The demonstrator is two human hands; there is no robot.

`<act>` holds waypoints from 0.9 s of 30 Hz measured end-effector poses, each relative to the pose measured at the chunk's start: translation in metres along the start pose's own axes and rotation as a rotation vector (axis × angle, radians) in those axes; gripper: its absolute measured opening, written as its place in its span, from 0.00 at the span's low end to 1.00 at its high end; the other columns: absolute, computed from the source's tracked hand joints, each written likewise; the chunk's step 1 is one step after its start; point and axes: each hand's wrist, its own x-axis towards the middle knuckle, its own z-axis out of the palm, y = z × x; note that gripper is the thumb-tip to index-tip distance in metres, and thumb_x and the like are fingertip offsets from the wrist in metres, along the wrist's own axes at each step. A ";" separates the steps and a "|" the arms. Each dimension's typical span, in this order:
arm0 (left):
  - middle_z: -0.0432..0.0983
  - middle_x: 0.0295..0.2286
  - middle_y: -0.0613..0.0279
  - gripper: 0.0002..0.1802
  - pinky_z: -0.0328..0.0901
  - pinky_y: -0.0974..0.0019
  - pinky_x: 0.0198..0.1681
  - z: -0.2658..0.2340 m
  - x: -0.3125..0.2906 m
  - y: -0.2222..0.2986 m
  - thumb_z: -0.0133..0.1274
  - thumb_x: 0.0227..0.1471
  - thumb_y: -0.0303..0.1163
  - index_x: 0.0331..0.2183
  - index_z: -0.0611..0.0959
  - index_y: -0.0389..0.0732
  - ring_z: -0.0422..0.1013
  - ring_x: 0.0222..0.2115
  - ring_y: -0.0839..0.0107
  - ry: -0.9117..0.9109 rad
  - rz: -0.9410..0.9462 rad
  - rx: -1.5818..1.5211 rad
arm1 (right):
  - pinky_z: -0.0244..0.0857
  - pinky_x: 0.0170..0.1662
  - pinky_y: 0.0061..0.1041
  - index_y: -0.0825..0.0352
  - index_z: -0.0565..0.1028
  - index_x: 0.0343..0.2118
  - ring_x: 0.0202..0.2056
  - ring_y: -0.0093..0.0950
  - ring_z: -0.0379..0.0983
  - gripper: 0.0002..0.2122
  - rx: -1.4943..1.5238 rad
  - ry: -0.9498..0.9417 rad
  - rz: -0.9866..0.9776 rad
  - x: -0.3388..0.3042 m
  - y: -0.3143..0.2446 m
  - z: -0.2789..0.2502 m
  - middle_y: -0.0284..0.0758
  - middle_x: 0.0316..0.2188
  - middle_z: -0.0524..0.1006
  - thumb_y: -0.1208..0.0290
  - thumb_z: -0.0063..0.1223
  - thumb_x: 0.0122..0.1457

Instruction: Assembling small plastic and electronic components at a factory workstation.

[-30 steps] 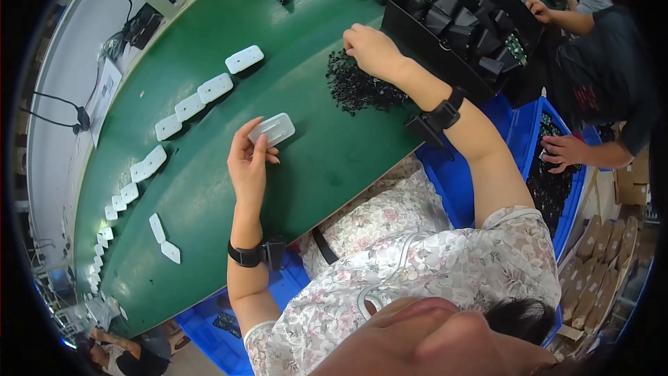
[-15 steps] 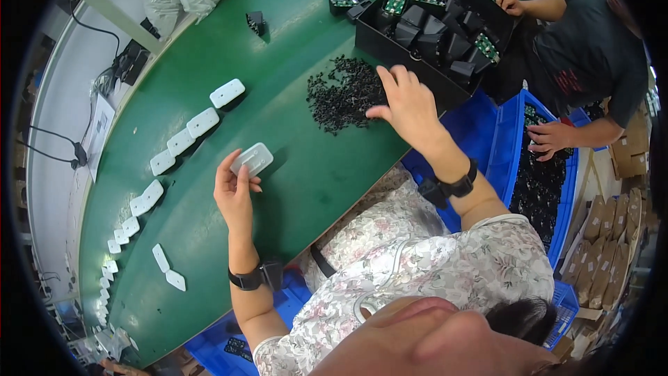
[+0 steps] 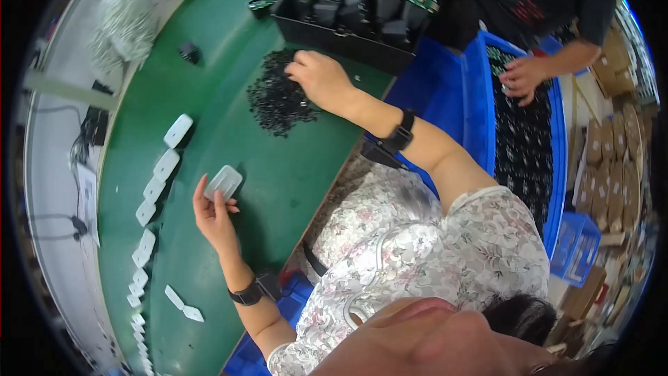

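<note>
My left hand (image 3: 217, 219) grips a white plastic cover (image 3: 225, 182) by its edges, a rounded rectangle with a recessed inner face, raised above the green table (image 3: 229, 108). At the edge of a heap of small black parts (image 3: 271, 101), my right hand (image 3: 316, 80) has its fingers drawn together. Whatever is between those fingertips is too small to make out. A slanting row of similar white covers (image 3: 165, 165) lies along the table to the left of my left hand. Two more white pieces (image 3: 183, 306) sit nearer, apart from that row.
A black box (image 3: 341, 35) filled with black housings and green circuit boards stands beyond the heap. To the right, a co-worker's hand (image 3: 525, 78) is over a blue bin (image 3: 557, 195) of dark parts. Clear plastic bags (image 3: 125, 24) lie at the far left.
My right hand has moved from beside the heap onto it, its spread fingers now drawn together. My left hand still holds the white cover. The whole view has shifted.
</note>
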 end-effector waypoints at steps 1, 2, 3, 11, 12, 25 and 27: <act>0.72 0.31 0.61 0.19 0.63 0.80 0.22 0.000 0.000 0.001 0.47 0.56 0.24 0.51 0.70 0.36 0.68 0.22 0.81 0.023 0.029 -0.007 | 0.63 0.35 0.31 0.63 0.73 0.27 0.34 0.32 0.67 0.05 -0.066 0.018 -0.036 0.002 0.001 0.003 0.32 0.29 0.68 0.71 0.55 0.47; 0.72 0.31 0.60 0.20 0.63 0.79 0.23 -0.001 0.000 0.001 0.46 0.56 0.24 0.51 0.69 0.36 0.67 0.22 0.80 0.018 0.029 0.006 | 0.62 0.35 0.30 0.62 0.72 0.26 0.34 0.32 0.67 0.06 -0.082 0.037 -0.045 0.005 -0.003 0.001 0.32 0.29 0.68 0.69 0.56 0.46; 0.72 0.31 0.60 0.20 0.63 0.79 0.23 -0.001 0.002 0.001 0.46 0.56 0.24 0.51 0.69 0.36 0.67 0.22 0.80 -0.011 0.025 0.009 | 0.61 0.35 0.29 0.62 0.71 0.24 0.34 0.31 0.66 0.07 -0.100 0.057 -0.053 0.008 -0.006 -0.004 0.31 0.29 0.68 0.68 0.58 0.45; 0.72 0.31 0.57 0.17 0.63 0.79 0.21 0.004 0.005 0.014 0.45 0.58 0.25 0.50 0.69 0.35 0.67 0.21 0.79 0.147 0.157 0.096 | 0.63 0.33 0.30 0.62 0.70 0.20 0.33 0.32 0.67 0.10 -0.034 0.168 0.007 0.011 -0.010 -0.009 0.32 0.27 0.68 0.65 0.61 0.43; 0.72 0.30 0.57 0.17 0.63 0.79 0.20 0.004 0.006 0.016 0.45 0.58 0.25 0.49 0.70 0.35 0.67 0.21 0.79 0.147 0.179 0.128 | 0.64 0.32 0.31 0.63 0.71 0.21 0.32 0.33 0.69 0.08 0.101 0.189 0.011 0.012 -0.010 -0.003 0.33 0.26 0.70 0.67 0.60 0.45; 0.74 0.26 0.61 0.13 0.59 0.79 0.20 -0.002 0.022 0.037 0.49 0.57 0.28 0.43 0.77 0.34 0.65 0.20 0.81 0.263 0.206 0.401 | 0.67 0.33 0.33 0.68 0.76 0.28 0.28 0.39 0.74 0.05 1.234 -0.301 -0.053 0.056 -0.161 0.041 0.40 0.25 0.77 0.74 0.52 0.48; 0.73 0.24 0.63 0.13 0.58 0.79 0.21 0.004 0.021 0.041 0.49 0.57 0.29 0.43 0.77 0.33 0.65 0.19 0.81 0.265 0.213 0.390 | 0.67 0.31 0.33 0.68 0.75 0.30 0.27 0.38 0.74 0.07 1.211 -0.267 -0.036 0.054 -0.166 0.043 0.39 0.25 0.77 0.74 0.52 0.47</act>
